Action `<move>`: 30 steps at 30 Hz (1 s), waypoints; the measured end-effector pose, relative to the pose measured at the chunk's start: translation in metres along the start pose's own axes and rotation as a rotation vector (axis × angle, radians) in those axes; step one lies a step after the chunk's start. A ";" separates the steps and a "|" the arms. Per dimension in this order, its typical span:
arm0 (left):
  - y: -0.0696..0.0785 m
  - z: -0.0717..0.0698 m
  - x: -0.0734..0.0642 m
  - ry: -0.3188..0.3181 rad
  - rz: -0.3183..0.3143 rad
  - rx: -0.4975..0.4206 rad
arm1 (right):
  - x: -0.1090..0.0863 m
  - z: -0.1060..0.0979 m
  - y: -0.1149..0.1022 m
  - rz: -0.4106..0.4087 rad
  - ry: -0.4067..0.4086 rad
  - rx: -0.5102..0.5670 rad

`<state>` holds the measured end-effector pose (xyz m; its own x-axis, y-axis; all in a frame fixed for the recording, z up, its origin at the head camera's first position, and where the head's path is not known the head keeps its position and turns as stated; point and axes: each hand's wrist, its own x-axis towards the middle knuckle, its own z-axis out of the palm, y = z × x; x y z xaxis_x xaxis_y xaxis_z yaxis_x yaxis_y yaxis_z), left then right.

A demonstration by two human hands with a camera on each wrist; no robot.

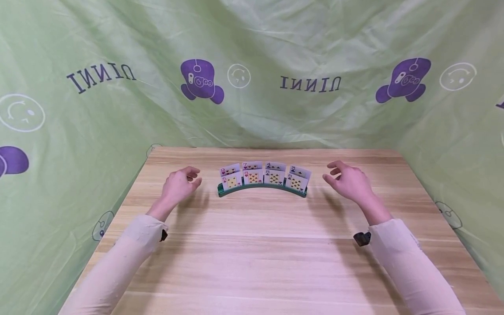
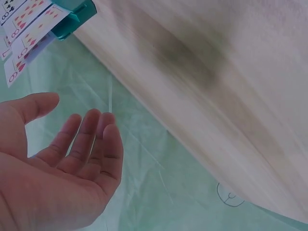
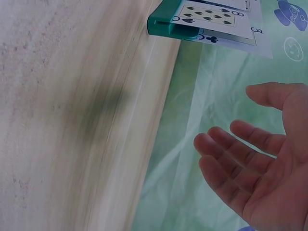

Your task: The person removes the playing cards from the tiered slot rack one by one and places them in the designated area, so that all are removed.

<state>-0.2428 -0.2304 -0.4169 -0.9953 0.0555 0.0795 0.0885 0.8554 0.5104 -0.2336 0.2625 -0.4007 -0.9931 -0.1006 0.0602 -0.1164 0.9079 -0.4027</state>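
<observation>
A curved green card holder (image 1: 263, 185) stands toward the back of the table, with playing cards (image 1: 253, 176) upright in two rows, the rear ones rising behind the front ones. To its left, my left hand (image 1: 179, 186) hovers with relaxed, slightly bent fingers and holds nothing. On the other side my right hand (image 1: 350, 181) hangs above the wood in the same loose way, also holding nothing. Both wrist views show bare palms, apart from the cards. In the left wrist view the holder's green end (image 2: 74, 19) appears; the right wrist view shows its other end (image 3: 173, 24).
The wooden table (image 1: 260, 253) fills the lower middle. A green printed cloth (image 1: 260, 113) hangs behind it and along both sides, close to the table's edges. A small dark device (image 1: 361, 238) sits at the right cuff, and another dark piece (image 1: 163, 235) shows at the left cuff.
</observation>
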 end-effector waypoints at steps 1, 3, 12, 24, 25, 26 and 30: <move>0.000 0.001 0.000 -0.004 0.000 -0.005 | 0.000 0.000 0.000 -0.002 0.001 0.002; 0.000 0.002 -0.001 -0.010 0.001 -0.017 | -0.001 0.000 0.000 -0.001 0.000 0.007; 0.001 0.007 -0.002 0.025 0.001 -0.087 | -0.001 0.000 0.002 -0.015 0.011 0.053; 0.000 0.017 -0.004 0.047 -0.002 -0.105 | -0.004 0.005 0.002 -0.017 0.030 0.135; 0.001 0.017 -0.005 0.046 0.000 -0.104 | -0.004 0.005 0.002 -0.019 0.030 0.138; 0.001 0.018 -0.005 0.043 0.000 -0.104 | -0.005 0.005 0.002 -0.021 0.031 0.140; -0.001 0.022 -0.006 0.034 0.005 -0.106 | -0.006 0.007 0.001 -0.029 0.029 0.144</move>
<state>-0.2381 -0.2201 -0.4364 -0.9930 0.0411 0.1104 0.0994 0.7955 0.5978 -0.2282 0.2612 -0.4080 -0.9887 -0.1123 0.0996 -0.1482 0.8367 -0.5273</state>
